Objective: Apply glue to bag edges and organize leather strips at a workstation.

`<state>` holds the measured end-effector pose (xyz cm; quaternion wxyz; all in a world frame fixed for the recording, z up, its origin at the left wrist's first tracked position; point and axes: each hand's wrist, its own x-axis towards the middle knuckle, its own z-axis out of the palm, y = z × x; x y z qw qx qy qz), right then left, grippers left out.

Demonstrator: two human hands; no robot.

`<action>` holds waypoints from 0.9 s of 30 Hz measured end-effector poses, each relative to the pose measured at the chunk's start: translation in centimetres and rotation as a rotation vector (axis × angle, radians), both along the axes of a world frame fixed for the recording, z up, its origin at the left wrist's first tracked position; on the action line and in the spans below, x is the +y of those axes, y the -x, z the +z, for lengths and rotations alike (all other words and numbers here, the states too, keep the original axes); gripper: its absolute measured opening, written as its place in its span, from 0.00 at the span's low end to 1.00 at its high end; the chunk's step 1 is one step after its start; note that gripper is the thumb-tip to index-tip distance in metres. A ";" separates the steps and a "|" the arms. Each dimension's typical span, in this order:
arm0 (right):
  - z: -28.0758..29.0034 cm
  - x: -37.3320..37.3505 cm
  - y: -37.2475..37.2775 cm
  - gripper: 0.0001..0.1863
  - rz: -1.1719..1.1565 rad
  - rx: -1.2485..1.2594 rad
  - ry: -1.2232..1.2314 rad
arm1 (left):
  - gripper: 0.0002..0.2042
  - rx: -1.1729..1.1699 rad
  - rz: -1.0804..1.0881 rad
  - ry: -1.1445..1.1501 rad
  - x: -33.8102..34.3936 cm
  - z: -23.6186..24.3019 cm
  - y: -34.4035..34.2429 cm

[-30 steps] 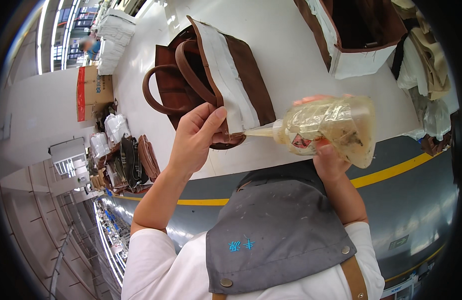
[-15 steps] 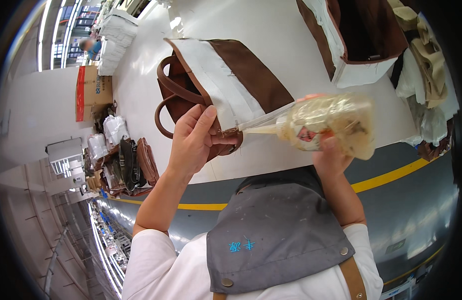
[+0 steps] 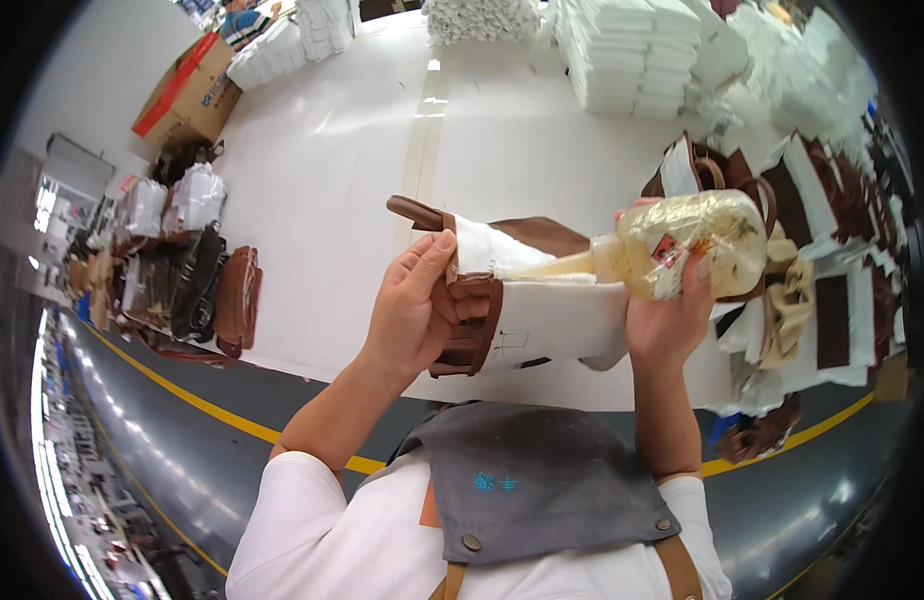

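Note:
A brown and white handbag [image 3: 552,315], partly made up, is held tilted above the white table in front of me. My left hand [image 3: 414,300] pinches its brown-trimmed top corner, thumb above and fingers beneath. A brown handle [image 3: 419,212] sticks out beyond that corner. In my right hand [image 3: 672,305] is a clear squeeze bottle [image 3: 707,245] of yellowish glue, lying almost level. Its long pale nozzle [image 3: 552,267] points left, along the bag's white edge near my left fingers. Most of my right fingers are hidden behind the bottle.
Stacked white pieces [image 3: 632,55] stand at the table's back. More brown and white bags [image 3: 827,190] lie at the right, with beige cloth [image 3: 785,300]. At the left are a carton [image 3: 187,90] and wrapped bags [image 3: 192,270]. A person [image 3: 244,25] is far left.
The bag has turned so its white bottom or side panel faces me. Bottle and nozzle have moved along with it. My view has shifted, showing more of the table's back and right.

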<state>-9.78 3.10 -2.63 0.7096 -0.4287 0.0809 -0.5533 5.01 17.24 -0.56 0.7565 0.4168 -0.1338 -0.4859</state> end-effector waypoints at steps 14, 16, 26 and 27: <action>0.2 -1.7 -1.2 0.27 0.054 0.106 0.158 | 0.09 0.226 -0.006 0.131 -0.5 0.0 -0.8; -0.1 -1.9 -1.8 0.26 0.062 0.105 0.133 | 0.10 0.138 -0.174 0.071 -0.1 -0.8 -1.2; 0.9 -2.5 -3.6 0.24 -0.039 0.069 0.085 | 0.17 0.094 -0.191 0.018 -1.2 -0.9 -0.9; 0.9 -2.6 -3.7 0.24 -0.064 0.096 0.097 | 0.18 0.075 -0.198 0.015 -1.3 -0.8 -1.0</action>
